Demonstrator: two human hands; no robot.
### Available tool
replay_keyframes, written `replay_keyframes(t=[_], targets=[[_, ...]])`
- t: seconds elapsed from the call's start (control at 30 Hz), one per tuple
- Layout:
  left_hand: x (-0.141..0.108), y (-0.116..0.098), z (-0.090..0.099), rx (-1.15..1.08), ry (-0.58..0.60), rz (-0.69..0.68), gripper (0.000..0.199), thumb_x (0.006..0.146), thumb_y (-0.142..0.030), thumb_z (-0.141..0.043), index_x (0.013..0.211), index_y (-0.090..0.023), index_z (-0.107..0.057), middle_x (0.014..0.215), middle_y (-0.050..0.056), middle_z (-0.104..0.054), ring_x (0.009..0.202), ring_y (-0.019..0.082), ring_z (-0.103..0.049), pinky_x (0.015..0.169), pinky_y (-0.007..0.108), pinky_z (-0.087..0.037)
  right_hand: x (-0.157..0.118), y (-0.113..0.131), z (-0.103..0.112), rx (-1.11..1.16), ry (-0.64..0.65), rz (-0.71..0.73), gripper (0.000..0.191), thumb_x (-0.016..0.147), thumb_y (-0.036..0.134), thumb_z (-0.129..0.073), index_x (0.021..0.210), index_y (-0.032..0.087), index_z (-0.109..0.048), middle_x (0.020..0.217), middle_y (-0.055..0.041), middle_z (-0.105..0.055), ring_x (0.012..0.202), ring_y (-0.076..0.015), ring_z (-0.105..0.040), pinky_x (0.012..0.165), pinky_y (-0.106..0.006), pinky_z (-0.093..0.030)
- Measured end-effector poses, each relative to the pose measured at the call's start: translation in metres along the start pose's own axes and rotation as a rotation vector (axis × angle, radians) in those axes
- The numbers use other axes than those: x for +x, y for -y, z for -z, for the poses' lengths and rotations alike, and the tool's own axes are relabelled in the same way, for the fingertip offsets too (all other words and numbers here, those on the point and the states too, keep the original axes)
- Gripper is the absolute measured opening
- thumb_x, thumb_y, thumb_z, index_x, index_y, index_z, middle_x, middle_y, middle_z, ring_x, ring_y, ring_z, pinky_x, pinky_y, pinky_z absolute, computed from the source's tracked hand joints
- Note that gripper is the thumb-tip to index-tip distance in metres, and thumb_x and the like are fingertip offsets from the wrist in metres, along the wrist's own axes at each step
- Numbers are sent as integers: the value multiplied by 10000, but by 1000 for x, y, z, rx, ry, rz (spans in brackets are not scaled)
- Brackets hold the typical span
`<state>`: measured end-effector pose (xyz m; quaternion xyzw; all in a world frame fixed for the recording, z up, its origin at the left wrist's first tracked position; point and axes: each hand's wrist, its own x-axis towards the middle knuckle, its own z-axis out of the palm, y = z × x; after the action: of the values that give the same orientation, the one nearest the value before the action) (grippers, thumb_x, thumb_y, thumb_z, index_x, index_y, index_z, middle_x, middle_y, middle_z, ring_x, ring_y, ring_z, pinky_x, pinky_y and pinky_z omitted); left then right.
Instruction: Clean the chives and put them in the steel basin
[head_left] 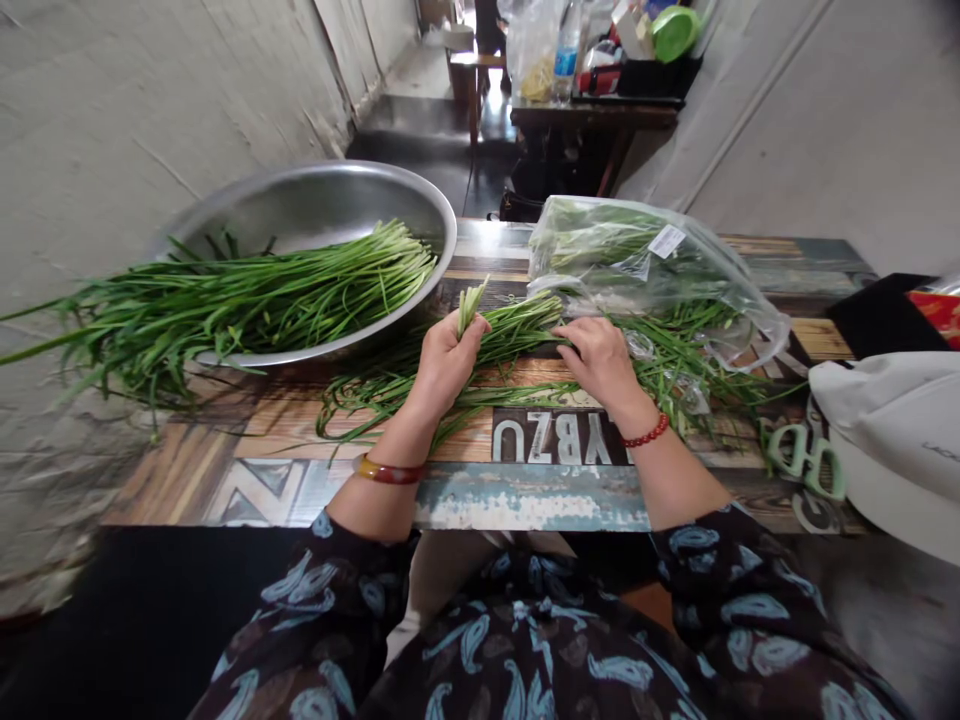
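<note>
My left hand (448, 362) is closed round a small bunch of green stalks (471, 306), whose pale ends stick up above the fist. Beneath and beside it, a loose pile of long green stalks (517, 328) lies on the table. My right hand (598, 360) is at the right end of that pile, thumb and forefinger near the stalk ends; whether it pinches one is too small to tell. On the left, a big metal basin (330, 190) holds a thick heap of stalks (300, 295) hanging over its left rim.
Behind my right hand lies a clear plastic bag (645, 250) with more greens. Green-handled scissors (806, 455) and a white cap (892, 430) are on the right of the patterned table (525, 500). A cluttered second table (592, 115) stands farther back.
</note>
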<state>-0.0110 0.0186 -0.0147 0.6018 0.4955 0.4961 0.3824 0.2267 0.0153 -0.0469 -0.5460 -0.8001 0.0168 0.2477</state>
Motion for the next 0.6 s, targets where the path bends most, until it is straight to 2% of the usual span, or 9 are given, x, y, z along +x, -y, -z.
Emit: replay_keyframes(t=[0.13, 0.23, 0.3, 0.4, 0.53, 0.6], targets=[[0, -1, -1, 7, 5, 14, 236, 877, -392, -570, 778, -181, -605, 537, -53, -378, 510, 100, -326, 482, 231, -254, 1, -1, 2, 61, -53, -65, 152, 893, 268, -618, 917, 222, -760, 969, -85, -731, 955, -274, -615, 880, -433, -452], [-1, -1, -1, -5, 14, 28, 239, 873, -397, -577, 781, -178, -606, 534, -57, -371, 504, 94, -316, 477, 229, -250, 3, -1, 4, 322, -165, -94, 117, 858, 268, -650, 836, 214, -751, 936, -67, -732, 928, -231, -637, 875, -390, -471], [-2, -2, -1, -18, 20, 39, 245, 863, -406, -593, 775, -177, -605, 529, -60, -369, 498, 90, -311, 475, 230, -248, 4, 0, 5, 562, -206, -175, 114, 826, 308, -681, 831, 214, -746, 872, -39, -723, 810, -187, -630, 773, -336, -491], [-2, -3, 0, -40, 26, 61, 258, 846, -424, -622, 772, -178, -608, 518, -64, -367, 494, 86, -310, 473, 233, -245, 4, 2, 6, 883, -187, -339, 205, 792, 411, -716, 858, 218, -739, 777, 0, -690, 655, -133, -561, 631, -275, -457], [-4, -10, 0, -106, 53, 119, 289, 814, -461, -660, 790, -175, -628, 502, -70, -365, 481, 83, -305, 470, 242, -232, 4, 5, 8, 1144, -130, -424, 349, 747, 549, -742, 838, 213, -709, 775, -6, -682, 678, -128, -580, 637, -264, -471], [-7, -16, 0, -164, 120, 170, 308, 792, -472, -682, 811, -166, -651, 504, -71, -378, 472, 76, -294, 467, 245, -217, 4, 8, 10, 1193, -99, -428, 406, 729, 602, -744, 838, 214, -694, 763, -8, -674, 682, -133, -592, 643, -269, -485]])
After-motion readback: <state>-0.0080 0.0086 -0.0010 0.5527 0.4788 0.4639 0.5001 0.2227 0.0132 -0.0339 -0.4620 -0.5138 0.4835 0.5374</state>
